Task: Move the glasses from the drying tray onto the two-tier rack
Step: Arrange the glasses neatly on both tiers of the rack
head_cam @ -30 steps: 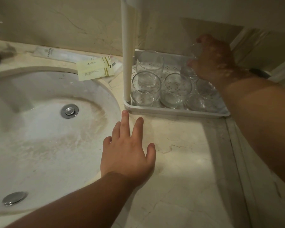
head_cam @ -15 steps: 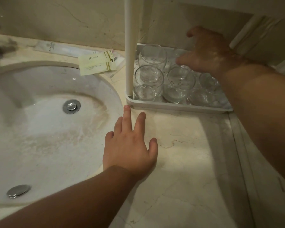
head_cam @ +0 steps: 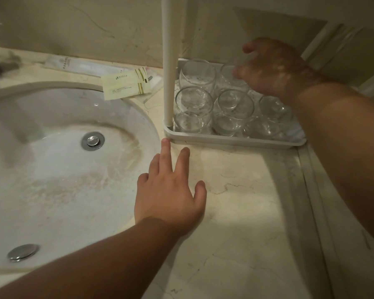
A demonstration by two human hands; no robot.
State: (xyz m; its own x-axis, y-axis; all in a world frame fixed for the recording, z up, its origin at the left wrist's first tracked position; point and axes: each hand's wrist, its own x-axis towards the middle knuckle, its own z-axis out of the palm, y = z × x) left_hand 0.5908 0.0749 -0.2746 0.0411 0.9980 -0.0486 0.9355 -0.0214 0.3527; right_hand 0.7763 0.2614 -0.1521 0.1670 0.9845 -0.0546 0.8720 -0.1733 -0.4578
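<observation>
My right hand (head_cam: 272, 67), at upper right of frame, has come off the far corner and now curls half-open around a back-row clear round glass tumbler (head_cam: 229, 79); contact blurred, grip not confirmed. The other glasses stand in the white plastic rack tray (head_cam: 235, 141). My left hand (head_cam: 171, 190) stays flat, open, empty on the marble surface (head_cam: 235, 212). Placement looks nearly finished.
</observation>
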